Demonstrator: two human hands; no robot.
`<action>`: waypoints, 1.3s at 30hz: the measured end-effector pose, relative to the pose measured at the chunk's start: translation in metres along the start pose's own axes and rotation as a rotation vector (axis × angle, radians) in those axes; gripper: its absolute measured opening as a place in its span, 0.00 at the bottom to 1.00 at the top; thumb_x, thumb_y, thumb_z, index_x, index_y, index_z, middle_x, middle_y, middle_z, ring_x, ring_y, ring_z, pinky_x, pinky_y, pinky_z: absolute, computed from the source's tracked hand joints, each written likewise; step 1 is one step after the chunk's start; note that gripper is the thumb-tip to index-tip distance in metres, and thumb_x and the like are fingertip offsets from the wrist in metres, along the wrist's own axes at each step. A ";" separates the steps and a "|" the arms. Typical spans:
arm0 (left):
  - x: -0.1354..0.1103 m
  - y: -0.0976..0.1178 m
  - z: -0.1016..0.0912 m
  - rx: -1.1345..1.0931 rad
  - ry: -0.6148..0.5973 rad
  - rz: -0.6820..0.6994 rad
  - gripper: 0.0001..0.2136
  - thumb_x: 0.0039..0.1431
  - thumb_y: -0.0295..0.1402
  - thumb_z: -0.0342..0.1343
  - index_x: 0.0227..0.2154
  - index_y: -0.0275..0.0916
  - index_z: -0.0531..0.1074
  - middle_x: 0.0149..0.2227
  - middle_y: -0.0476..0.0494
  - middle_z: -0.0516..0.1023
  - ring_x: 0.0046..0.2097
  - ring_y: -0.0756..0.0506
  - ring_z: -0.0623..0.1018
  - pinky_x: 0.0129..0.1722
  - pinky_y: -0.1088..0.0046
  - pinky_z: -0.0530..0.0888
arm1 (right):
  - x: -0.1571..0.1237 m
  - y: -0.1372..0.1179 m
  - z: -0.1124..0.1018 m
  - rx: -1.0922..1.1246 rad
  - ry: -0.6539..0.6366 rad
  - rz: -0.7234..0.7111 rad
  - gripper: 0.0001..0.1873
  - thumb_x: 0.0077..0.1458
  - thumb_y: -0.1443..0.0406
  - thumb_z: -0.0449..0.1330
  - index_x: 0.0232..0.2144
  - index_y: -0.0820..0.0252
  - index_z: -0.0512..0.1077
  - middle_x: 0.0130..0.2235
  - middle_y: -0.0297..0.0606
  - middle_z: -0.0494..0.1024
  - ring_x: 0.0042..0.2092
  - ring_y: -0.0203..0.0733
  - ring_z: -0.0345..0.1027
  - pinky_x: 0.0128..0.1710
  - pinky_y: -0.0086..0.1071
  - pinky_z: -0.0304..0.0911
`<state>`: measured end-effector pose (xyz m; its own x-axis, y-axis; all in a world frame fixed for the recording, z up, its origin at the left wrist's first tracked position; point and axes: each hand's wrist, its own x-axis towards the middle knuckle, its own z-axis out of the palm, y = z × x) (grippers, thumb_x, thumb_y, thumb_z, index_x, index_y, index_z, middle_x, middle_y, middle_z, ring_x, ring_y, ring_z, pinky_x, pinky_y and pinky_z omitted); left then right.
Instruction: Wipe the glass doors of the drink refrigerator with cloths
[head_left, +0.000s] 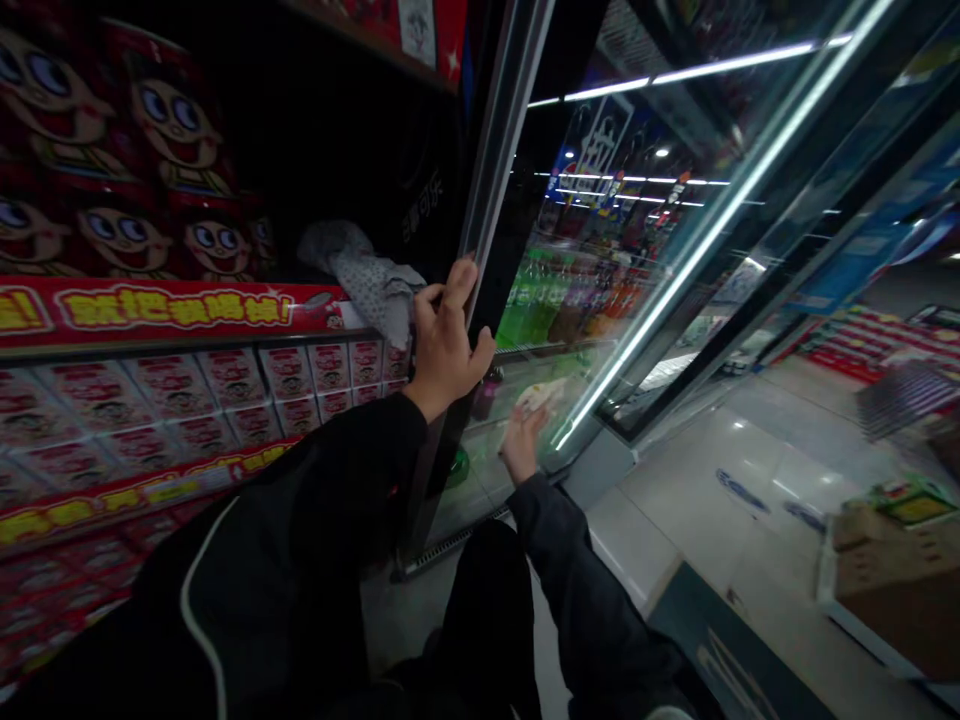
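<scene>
My left hand (pixel 448 345) is at the dark upright edge of a glass cooler door (pixel 491 190), its fingers partly curled round the edge and the thumb apart. Right beside those fingers, a grey dotted cloth (pixel 379 285) lies bunched on the shelf and droops over its front; whether they touch is unclear. Lower and to the right, my right hand (pixel 523 440) holds a pale, crumpled cloth (pixel 544 395) against the glass. Green and orange drink bottles (pixel 540 300) show in the pane, blurred.
Red cans with cartoon faces (pixel 176 125) and small boxed packs (pixel 172 390) fill shelves on the left. A bright light strip (pixel 720 230) slants along the glass. On the right are the tiled floor (pixel 675 510), a dark mat (pixel 720 640) and a cardboard box (pixel 892 570).
</scene>
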<state>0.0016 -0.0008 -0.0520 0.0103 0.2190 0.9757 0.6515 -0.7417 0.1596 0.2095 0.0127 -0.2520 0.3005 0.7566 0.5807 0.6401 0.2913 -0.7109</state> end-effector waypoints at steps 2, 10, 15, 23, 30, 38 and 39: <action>0.001 0.002 -0.004 0.019 -0.022 -0.010 0.41 0.66 0.28 0.54 0.78 0.40 0.45 0.80 0.31 0.59 0.71 0.33 0.67 0.71 0.48 0.63 | -0.040 -0.020 0.024 0.028 -0.025 -0.003 0.38 0.76 0.48 0.48 0.79 0.60 0.50 0.82 0.63 0.44 0.83 0.68 0.40 0.77 0.71 0.52; 0.008 0.017 -0.030 -0.015 -0.141 -0.037 0.39 0.68 0.25 0.54 0.79 0.40 0.47 0.81 0.32 0.58 0.77 0.36 0.64 0.76 0.51 0.63 | -0.115 -0.067 0.035 0.220 -0.065 -0.131 0.24 0.66 0.62 0.56 0.62 0.57 0.70 0.79 0.60 0.53 0.83 0.63 0.44 0.77 0.71 0.50; -0.007 0.035 -0.059 -0.109 -0.233 -0.175 0.34 0.68 0.25 0.53 0.76 0.42 0.57 0.80 0.34 0.61 0.78 0.36 0.64 0.79 0.47 0.60 | -0.122 -0.085 0.006 0.370 -0.107 -0.137 0.21 0.56 0.65 0.60 0.52 0.55 0.78 0.67 0.52 0.74 0.71 0.60 0.67 0.73 0.67 0.61; -0.119 0.074 -0.123 -0.477 -0.300 -0.766 0.25 0.72 0.40 0.56 0.69 0.45 0.73 0.73 0.37 0.73 0.75 0.35 0.70 0.80 0.49 0.62 | -0.134 -0.159 -0.053 0.833 -0.347 0.102 0.21 0.65 0.55 0.65 0.59 0.51 0.79 0.54 0.42 0.87 0.51 0.48 0.83 0.52 0.39 0.80; -0.201 0.093 -0.140 -0.939 0.113 -1.348 0.46 0.60 0.67 0.63 0.74 0.47 0.66 0.81 0.39 0.60 0.84 0.32 0.55 0.84 0.55 0.54 | -0.164 -0.187 -0.013 0.623 -0.502 -0.185 0.26 0.70 0.58 0.58 0.67 0.49 0.75 0.64 0.44 0.82 0.65 0.52 0.77 0.68 0.49 0.73; -0.177 0.072 -0.186 -0.661 0.311 -1.356 0.40 0.51 0.58 0.75 0.62 0.42 0.74 0.61 0.34 0.84 0.62 0.33 0.84 0.66 0.56 0.79 | -0.103 -0.232 -0.019 0.378 -0.914 -0.590 0.25 0.69 0.54 0.65 0.65 0.50 0.79 0.69 0.49 0.78 0.70 0.57 0.72 0.71 0.55 0.70; -0.175 0.071 -0.191 -0.653 0.317 -1.374 0.38 0.52 0.57 0.74 0.61 0.42 0.75 0.60 0.35 0.85 0.60 0.35 0.85 0.64 0.58 0.79 | -0.081 -0.247 -0.030 0.438 -1.009 -0.628 0.21 0.69 0.53 0.66 0.60 0.49 0.82 0.65 0.46 0.81 0.66 0.53 0.77 0.67 0.49 0.74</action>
<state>-0.0991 -0.2128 -0.1833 -0.5068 0.8620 0.0073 -0.4073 -0.2469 0.8793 0.0482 -0.1385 -0.1112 -0.7635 0.4704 0.4425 0.1311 0.7838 -0.6070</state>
